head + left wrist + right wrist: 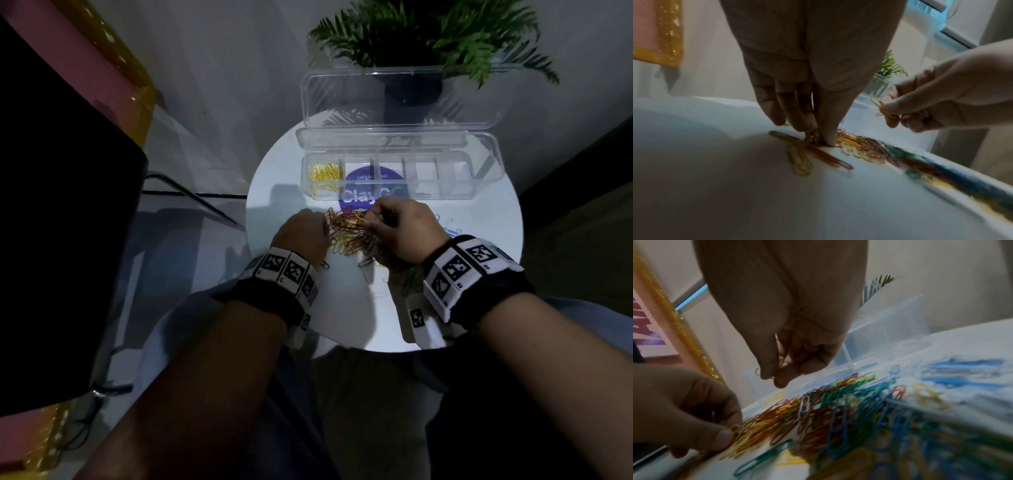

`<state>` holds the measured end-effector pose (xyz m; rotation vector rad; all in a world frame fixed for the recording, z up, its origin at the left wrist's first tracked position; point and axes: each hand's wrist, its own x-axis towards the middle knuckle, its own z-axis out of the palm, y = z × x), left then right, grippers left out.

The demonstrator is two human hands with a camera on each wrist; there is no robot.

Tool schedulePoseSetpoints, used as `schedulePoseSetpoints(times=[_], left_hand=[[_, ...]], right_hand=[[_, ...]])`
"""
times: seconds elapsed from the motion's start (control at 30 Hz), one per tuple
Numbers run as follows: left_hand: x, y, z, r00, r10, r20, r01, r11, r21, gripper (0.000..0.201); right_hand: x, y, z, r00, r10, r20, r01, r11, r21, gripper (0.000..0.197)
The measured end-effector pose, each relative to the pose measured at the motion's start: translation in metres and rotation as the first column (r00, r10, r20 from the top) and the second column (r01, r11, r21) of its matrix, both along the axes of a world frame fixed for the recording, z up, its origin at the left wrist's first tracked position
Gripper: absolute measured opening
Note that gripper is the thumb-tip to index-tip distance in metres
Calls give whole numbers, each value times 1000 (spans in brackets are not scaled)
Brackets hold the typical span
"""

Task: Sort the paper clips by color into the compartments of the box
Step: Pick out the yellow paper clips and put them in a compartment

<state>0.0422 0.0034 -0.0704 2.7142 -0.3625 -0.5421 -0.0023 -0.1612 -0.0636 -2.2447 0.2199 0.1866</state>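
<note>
Lying in a tangled heap (352,236) of glossy wire loops on the round white table (342,308), the mixed paper clips sit before the clear plastic box (445,185). The right hand (400,229) pinches yellow clips (880,108); the left hand (301,236) pinches clips at the heap's edge. Sorted yellow ones (324,173) fill the box's leftmost compartment.
</note>
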Motion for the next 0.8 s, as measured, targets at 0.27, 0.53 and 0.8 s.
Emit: schedulePoseSetpoints(times=[0.27, 0.53, 0.8], left_hand=[[5, 12, 7, 989, 131, -63, -144, 948, -283, 6], [25, 12, 38, 917, 249, -313, -398, 645, -652, 5], [58, -2, 37, 947, 304, -105, -309, 772, -556, 33]], right_hand=[[-8, -8, -6, 981, -147, -127, 182, 922, 341, 20], [3, -4, 20, 981, -117, -152, 179, 841, 511, 9], [39, 4, 33, 974, -216, -75, 226, 858, 461, 10]])
